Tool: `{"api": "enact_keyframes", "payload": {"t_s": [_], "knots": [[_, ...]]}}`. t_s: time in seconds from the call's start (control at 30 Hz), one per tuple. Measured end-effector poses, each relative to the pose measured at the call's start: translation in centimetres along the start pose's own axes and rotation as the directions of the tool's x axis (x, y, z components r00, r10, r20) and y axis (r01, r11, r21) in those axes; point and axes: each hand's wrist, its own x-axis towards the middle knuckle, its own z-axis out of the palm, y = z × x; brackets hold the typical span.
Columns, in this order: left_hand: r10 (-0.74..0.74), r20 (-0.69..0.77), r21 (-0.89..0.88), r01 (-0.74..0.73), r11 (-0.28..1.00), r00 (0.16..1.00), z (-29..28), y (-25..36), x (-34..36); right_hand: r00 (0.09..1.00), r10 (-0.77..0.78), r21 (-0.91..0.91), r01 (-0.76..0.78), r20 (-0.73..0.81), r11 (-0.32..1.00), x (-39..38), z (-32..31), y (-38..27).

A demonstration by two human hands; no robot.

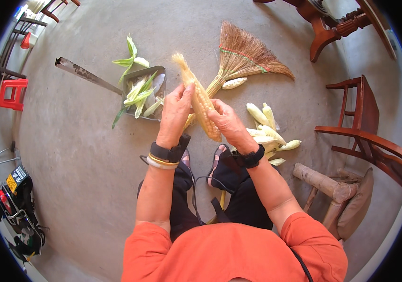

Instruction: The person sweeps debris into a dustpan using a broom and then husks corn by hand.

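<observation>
An ear of corn (203, 107), pale yellow with its kernels bare and silk at the far tip, is held slantwise above the floor in front of me. The fingers of my left hand (176, 113) are closed on its left side, the thumb lying along the kernels. Lower down, my right hand (231, 124) grips the ear from the right. Beyond my left hand, a grey metal dustpan (162, 75) holds green husks (138, 96). A pile of pale corn ears (269, 134) lies right of my right hand.
A straw broom (245, 56) lies beyond my hands, a pale ear (234, 83) beside it. The dustpan's long handle (88, 75) points left. Wooden chairs (368, 117) and a log stool (325, 183) stand right; a red stool (13, 94) and a motorbike (19, 211) stand left.
</observation>
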Motion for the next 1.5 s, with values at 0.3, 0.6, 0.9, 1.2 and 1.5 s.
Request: {"api": "enact_keyframes", "payload": {"t_s": [0.3,0.6,0.9,1.2,1.5], "knots": [[0.078,0.062,-0.061,-0.075,0.995,0.995,-0.1,0.9,0.0,0.991,-0.128,-0.171,0.120,-0.040,0.978,0.1,-0.5,-0.4],[0.084,-0.091,-0.119,-0.094,0.988,0.992,-0.6,2.1,0.3,0.989,-0.149,-0.270,0.149,0.022,0.951,-0.2,-0.5,-1.9],[0.184,-0.156,-0.122,-0.204,0.971,0.971,-0.6,1.3,1.2,0.979,-0.200,-0.276,0.183,-0.034,0.944,0.0,-0.2,-1.4],[0.107,-0.173,-0.555,-0.187,0.811,0.979,-0.8,-1.4,2.2,0.989,-0.121,0.054,0.126,-0.083,0.991,0.4,0.2,-1.7],[-0.124,-0.079,-0.834,0.003,0.552,0.989,0.8,-1.6,2.5,0.994,-0.008,0.385,0.048,-0.104,0.922,0.9,1.3,-0.8]]}}
